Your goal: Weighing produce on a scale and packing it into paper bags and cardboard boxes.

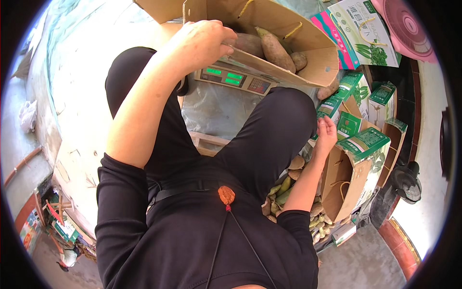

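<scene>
An open cardboard box [315, 62] with yellow rope handles stands tilted on a digital scale [226, 79] in front of my knees. Inside lie several long, thick root vegetables [276, 50] like radishes, brownish with a greenish tip. My left hand [204, 43] reaches across to the box's near left side, its fingers bent over the wall's edge. Beside my right knee, my right hand [327, 135] is raised with fingers loosely bent and nothing visible in them. It is close to a green and white carton [349, 124].
More open green and white cartons [363, 144] stand at the right. Loose root vegetables [284, 188] are heaped beside my right thigh. A pink fan [406, 26] is at the far right, a black fan [406, 183] lower down. A wooden pallet [209, 142] shows between my legs.
</scene>
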{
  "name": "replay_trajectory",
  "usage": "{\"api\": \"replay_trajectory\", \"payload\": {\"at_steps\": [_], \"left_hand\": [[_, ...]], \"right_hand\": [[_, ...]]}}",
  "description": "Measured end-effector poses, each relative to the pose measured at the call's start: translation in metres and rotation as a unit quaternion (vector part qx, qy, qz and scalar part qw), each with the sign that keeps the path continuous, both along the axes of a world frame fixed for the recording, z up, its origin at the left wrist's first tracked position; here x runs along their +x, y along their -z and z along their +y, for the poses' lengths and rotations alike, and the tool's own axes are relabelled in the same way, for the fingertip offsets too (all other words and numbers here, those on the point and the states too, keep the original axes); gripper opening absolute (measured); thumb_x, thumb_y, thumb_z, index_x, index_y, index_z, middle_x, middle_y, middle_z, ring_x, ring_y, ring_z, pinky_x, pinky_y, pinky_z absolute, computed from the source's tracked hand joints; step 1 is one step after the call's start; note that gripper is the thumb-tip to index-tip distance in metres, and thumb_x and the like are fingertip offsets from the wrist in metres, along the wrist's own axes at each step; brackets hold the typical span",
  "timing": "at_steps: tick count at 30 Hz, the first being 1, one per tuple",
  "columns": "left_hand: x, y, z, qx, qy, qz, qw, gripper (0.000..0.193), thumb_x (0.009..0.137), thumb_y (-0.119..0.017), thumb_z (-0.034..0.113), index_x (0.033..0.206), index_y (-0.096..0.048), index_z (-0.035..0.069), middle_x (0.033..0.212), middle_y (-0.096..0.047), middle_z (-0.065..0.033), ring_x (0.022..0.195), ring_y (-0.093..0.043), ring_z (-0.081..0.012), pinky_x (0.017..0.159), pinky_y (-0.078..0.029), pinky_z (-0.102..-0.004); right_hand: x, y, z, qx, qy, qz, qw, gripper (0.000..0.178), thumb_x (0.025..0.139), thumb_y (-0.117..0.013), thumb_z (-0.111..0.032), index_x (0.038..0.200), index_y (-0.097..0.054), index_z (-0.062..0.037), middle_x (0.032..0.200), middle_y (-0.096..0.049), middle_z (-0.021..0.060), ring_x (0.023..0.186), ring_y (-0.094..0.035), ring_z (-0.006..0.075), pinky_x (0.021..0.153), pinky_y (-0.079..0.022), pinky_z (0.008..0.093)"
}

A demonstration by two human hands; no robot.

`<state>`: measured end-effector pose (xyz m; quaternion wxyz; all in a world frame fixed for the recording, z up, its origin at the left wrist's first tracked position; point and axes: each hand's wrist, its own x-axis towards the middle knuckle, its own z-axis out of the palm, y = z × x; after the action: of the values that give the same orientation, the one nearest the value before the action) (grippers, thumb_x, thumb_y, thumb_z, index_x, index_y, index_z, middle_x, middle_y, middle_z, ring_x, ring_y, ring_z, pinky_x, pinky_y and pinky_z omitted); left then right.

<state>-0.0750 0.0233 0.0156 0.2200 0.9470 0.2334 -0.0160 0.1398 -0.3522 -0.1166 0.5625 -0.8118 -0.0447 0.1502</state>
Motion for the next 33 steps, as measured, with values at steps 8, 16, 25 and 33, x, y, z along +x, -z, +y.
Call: {"api": "replay_trajectory", "payload": {"at_steps": [8, 16, 25, 33], "left_hand": [[0.002, -0.004, -0.001, -0.015, 0.000, -0.008, 1.000, 0.027, 0.085, -0.063, 0.016, 0.112, -0.066, 0.010, 0.101, -0.063, -0.0100, 0.095, -0.061, -0.0298, 0.084, -0.048, -0.0380], [-0.001, 0.005, 0.010, -0.017, -0.036, -0.059, 0.997, 0.031, 0.085, -0.062, 0.023, 0.112, -0.065, 0.008, 0.105, -0.065, -0.0123, 0.102, -0.060, -0.0317, 0.090, -0.047, -0.0408], [-0.005, -0.002, 0.024, -0.020, -0.141, -0.194, 0.971, 0.031, 0.084, -0.064, 0.022, 0.112, -0.066, 0.009, 0.100, -0.066, -0.0120, 0.094, -0.063, -0.0304, 0.083, -0.050, -0.0381], [-0.015, -0.016, 0.038, -0.138, -0.279, -0.353, 0.883, 0.036, 0.084, -0.065, 0.015, 0.119, -0.062, 0.007, 0.096, -0.068, -0.0070, 0.089, -0.064, -0.0178, 0.081, -0.051, -0.0313]], "right_hand": [[0.010, -0.003, 0.016, 0.020, -0.028, 0.031, 0.999, 0.030, 0.089, -0.063, -0.012, 0.117, -0.058, -0.0007, 0.104, -0.067, 0.0065, 0.089, -0.064, 0.0135, 0.073, -0.045, 0.0239], [0.100, -0.093, 0.092, -0.104, -0.189, -0.013, 0.976, 0.036, 0.089, -0.063, -0.023, 0.123, -0.058, -0.0105, 0.105, -0.066, 0.0032, 0.093, -0.062, 0.0122, 0.075, -0.045, 0.0260], [0.108, -0.096, 0.164, -0.259, -0.199, 0.065, 0.943, 0.054, 0.079, -0.072, -0.025, 0.128, -0.054, -0.0091, 0.104, -0.065, 0.0068, 0.087, -0.060, 0.0176, 0.077, -0.046, 0.0405], [0.135, -0.051, 0.148, -0.194, -0.200, 0.106, 0.955, 0.054, 0.080, -0.068, -0.019, 0.130, -0.051, -0.0097, 0.100, -0.066, 0.0054, 0.089, -0.060, 0.0187, 0.071, -0.044, 0.0410]]}}
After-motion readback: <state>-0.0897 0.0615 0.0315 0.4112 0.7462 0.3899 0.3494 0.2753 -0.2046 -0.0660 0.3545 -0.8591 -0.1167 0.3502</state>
